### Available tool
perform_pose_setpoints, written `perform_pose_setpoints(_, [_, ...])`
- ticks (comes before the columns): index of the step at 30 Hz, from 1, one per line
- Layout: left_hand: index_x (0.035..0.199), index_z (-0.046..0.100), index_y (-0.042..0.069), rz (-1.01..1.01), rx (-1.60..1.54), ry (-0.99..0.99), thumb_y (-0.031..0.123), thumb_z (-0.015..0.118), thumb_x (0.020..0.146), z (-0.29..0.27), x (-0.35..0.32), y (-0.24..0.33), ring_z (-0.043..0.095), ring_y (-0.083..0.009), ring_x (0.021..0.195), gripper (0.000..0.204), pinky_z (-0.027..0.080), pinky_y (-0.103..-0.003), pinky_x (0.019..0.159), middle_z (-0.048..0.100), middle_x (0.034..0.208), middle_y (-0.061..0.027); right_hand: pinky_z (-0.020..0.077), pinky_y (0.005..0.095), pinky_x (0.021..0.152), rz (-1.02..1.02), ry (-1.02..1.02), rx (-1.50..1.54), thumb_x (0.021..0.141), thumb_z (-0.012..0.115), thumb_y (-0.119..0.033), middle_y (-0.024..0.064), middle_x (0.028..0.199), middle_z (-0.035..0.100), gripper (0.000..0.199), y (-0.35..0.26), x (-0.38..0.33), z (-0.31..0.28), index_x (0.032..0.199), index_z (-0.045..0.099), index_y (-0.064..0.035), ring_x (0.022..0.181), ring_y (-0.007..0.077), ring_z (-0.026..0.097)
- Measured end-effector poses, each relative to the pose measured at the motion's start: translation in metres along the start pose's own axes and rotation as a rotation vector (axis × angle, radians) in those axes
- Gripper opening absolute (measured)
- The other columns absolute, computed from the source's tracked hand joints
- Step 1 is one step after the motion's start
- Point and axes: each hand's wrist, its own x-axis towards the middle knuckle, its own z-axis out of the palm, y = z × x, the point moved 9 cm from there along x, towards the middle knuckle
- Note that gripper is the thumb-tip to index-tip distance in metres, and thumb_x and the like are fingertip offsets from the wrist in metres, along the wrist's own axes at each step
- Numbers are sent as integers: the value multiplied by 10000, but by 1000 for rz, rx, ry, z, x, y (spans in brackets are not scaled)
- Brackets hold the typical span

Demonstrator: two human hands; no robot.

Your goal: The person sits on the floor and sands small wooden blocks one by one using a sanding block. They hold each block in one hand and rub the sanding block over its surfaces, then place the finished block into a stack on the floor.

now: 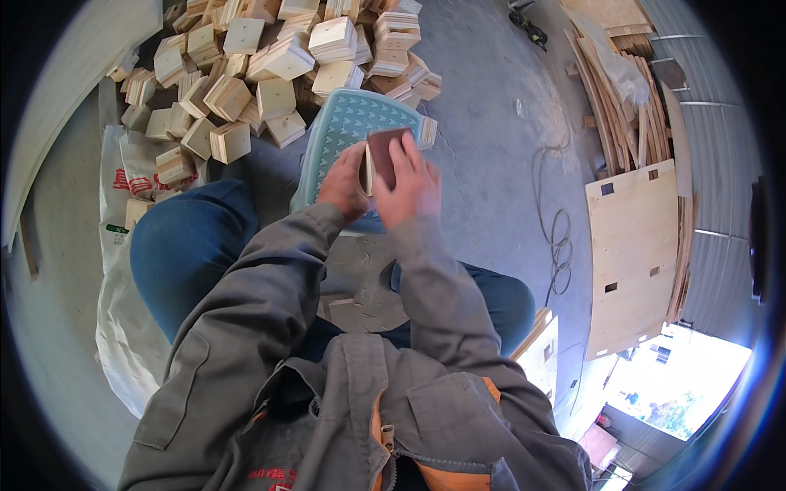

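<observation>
My left hand [345,186] is closed around a small pale plywood piece [368,173], whose light edge shows between my hands. In my right hand [409,186] is a reddish-brown flat piece [383,149] that looks like sandpaper, its fingers pressed over it against the wood. How far the two overlap is hidden by my fingers, and the right hand is slightly blurred. Both hands are over the near right part of a light blue-green plastic stool [348,114] with a patterned top, which stands between my knees.
A large heap of plywood blocks [274,98] lies beyond and left of the stool. Beside my left knee spreads a white plastic sack [123,327]. Boards and a plywood panel [634,254] with square holes lean along the right wall. A cable [560,245] curls over the grey floor.
</observation>
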Motion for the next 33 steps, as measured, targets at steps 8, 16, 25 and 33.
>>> perform_pose_setpoints(8, [1536,459,82,1,30,-35,160,977,645,-3,-2,11,548,-392,1388,1034,464,-437,1170,557,1482,-195,488,488,1108,121,-65,-57,849,799,-250,48,1652,497,706,26,43,20,1517,594,-144,1263,388,559])
perform_pose_setpoints(16, [1509,481,74,59,45,31,246,961,724,-6,-3,12,578,-407,1352,936,485,-445,1144,585,1449,-210,466,527,1113,-28,-117,-23,832,791,-193,141,1685,427,756,-6,-80,-27,1535,557,-42,1272,424,529])
perform_pose_setpoints(25, [1491,483,92,51,46,19,202,974,652,-6,-4,12,588,-419,1324,979,497,-460,1125,603,1422,-199,472,522,1116,28,-68,-41,844,790,-200,154,1659,471,732,16,-28,-10,1524,567,-45,1261,428,543])
perform_pose_setpoints(33, [1516,466,77,15,10,-24,179,997,624,-5,-2,11,563,-398,1355,1043,470,-442,1163,586,1433,-189,457,492,1165,210,-62,-65,856,763,-217,144,1659,476,716,52,56,11,1527,551,-84,1335,436,530])
